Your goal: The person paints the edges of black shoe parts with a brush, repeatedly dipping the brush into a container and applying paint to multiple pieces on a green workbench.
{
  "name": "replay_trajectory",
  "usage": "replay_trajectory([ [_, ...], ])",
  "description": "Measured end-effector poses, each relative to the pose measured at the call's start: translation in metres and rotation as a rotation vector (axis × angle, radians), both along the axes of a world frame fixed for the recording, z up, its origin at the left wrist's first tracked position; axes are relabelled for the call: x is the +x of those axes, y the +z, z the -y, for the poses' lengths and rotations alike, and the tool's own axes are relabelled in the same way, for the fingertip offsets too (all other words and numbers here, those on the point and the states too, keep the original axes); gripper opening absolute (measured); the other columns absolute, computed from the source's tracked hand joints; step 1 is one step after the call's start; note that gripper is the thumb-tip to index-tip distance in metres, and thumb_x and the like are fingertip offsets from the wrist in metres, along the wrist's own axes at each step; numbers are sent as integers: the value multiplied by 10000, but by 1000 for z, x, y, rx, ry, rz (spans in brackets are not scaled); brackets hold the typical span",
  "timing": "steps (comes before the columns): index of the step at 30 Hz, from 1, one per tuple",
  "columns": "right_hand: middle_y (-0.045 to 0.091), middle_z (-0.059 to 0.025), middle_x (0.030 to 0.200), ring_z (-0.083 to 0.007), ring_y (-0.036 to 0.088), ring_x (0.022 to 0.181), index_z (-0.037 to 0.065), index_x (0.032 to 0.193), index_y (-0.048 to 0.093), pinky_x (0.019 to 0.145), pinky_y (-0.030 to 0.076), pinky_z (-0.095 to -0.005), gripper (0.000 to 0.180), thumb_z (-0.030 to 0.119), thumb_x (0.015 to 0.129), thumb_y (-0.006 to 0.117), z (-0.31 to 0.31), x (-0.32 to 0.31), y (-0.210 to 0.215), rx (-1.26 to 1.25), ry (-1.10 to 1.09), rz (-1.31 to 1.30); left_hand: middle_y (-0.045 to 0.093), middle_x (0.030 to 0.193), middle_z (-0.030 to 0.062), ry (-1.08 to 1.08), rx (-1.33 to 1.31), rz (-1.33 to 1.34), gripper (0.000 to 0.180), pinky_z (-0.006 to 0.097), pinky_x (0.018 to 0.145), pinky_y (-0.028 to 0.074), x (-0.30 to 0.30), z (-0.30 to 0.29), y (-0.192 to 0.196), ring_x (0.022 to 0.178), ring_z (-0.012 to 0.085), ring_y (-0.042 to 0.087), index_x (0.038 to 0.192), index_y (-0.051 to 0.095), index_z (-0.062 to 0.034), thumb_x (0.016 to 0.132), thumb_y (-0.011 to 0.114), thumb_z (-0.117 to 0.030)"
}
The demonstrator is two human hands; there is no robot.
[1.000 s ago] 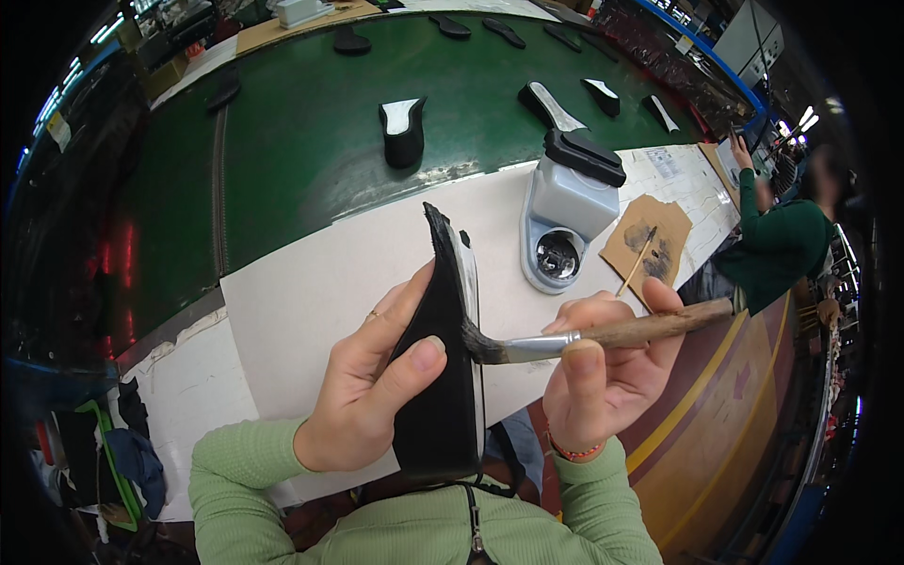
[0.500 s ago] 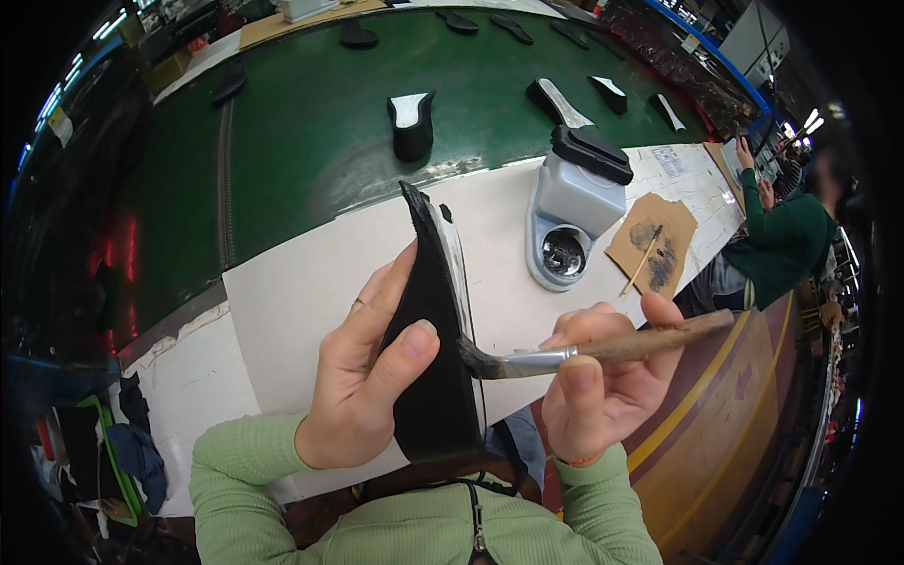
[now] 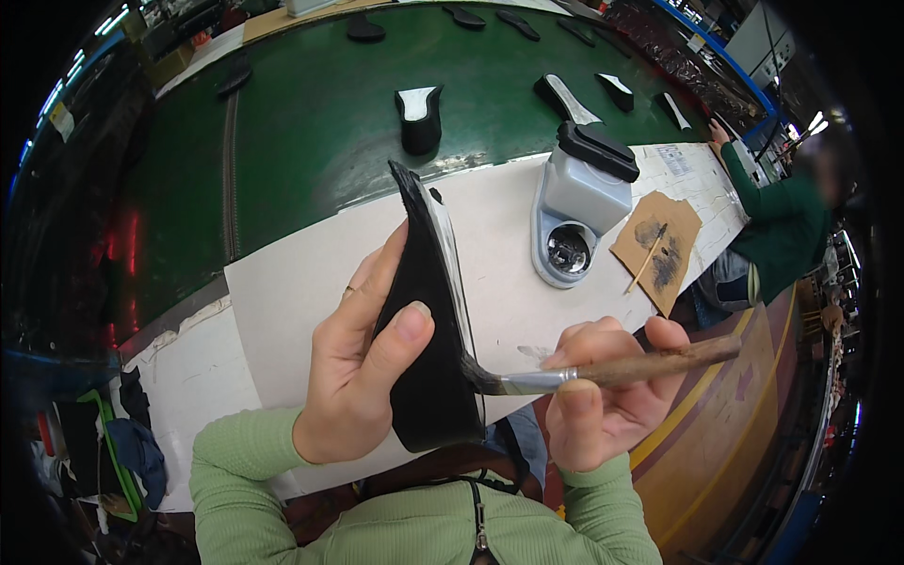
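Observation:
My left hand [image 3: 353,381] is closed round a black wedge shoe sole [image 3: 428,400], thumb across its black side and fingers behind it. The sole stands tilted upright, its pale top face turned to the right. In my right hand [image 3: 598,424] is a brush [image 3: 650,365] with a wooden handle and a metal ferrule, gripped between thumb and fingers. Its dark, bent bristles touch the sole's right edge, low down. Just beyond my right hand stands a pale plastic dispenser [image 3: 589,198] with a black lid and a round cup [image 3: 568,250] of dark, shiny liquid.
White paper [image 3: 292,282] covers the near worktop. A stained cardboard piece [image 3: 683,226] bears a thin stick [image 3: 648,259]. Several soles, including a white-topped one [image 3: 420,122], lie on the green belt [image 3: 311,122]. Another person [image 3: 786,226] in dark green sits at the right.
The brush has slid slightly down along the sole's edge, and the sole's tip has shifted a little left. The other person's arm has moved.

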State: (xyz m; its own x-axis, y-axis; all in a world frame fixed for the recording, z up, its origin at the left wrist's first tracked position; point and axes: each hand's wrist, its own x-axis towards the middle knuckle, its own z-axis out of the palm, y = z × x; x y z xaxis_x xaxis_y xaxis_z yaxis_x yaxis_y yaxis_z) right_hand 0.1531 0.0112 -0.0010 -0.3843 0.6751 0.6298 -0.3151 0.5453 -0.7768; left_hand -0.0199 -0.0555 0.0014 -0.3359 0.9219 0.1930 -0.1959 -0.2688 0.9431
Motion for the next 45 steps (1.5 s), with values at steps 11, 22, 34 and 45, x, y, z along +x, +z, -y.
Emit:
replay_trajectory([
  [11, 584, -183, 761, -150, 507, 562, 91, 1229, 285, 517, 407, -281, 688, -77, 679, 664, -2, 4, -3, 148, 68, -1, 385, 1315, 162, -10, -12, 46, 492, 302, 1026, 212, -3, -4, -1, 1229, 195, 340, 1319, 291, 75, 882, 434, -99],
  [22, 589, -150, 775, -140, 515, 633, 29, 1228, 298, 551, 403, -247, 575, -46, 748, 606, -13, 26, -12, -107, 130, -70, 473, 1248, 129, -62, -136, 124, 485, 259, 999, 265, -7, -13, -10, 1162, 146, 417, 1321, 308, 55, 899, 450, -137],
  [34, 574, -50, 819, -64, 505, 722, -50, 1161, 411, 655, 392, -175, 419, 2, 797, 612, -125, 39, -71, -90, -540, 162, 553, 1070, 127, -330, -521, 755, 413, 428, 696, 514, -14, -37, -35, 892, 236, 589, 1232, 397, -36, 906, 373, -287],
  [45, 571, -31, 733, -56, 502, 640, -47, 1123, 437, 576, 369, -168, 382, 26, 796, 618, -130, 36, -87, -268, -505, 81, 513, 1124, 57, -261, -356, 608, 450, 292, 834, 469, -10, -37, -29, 964, 129, 552, 1294, 337, -39, 871, 449, -142],
])
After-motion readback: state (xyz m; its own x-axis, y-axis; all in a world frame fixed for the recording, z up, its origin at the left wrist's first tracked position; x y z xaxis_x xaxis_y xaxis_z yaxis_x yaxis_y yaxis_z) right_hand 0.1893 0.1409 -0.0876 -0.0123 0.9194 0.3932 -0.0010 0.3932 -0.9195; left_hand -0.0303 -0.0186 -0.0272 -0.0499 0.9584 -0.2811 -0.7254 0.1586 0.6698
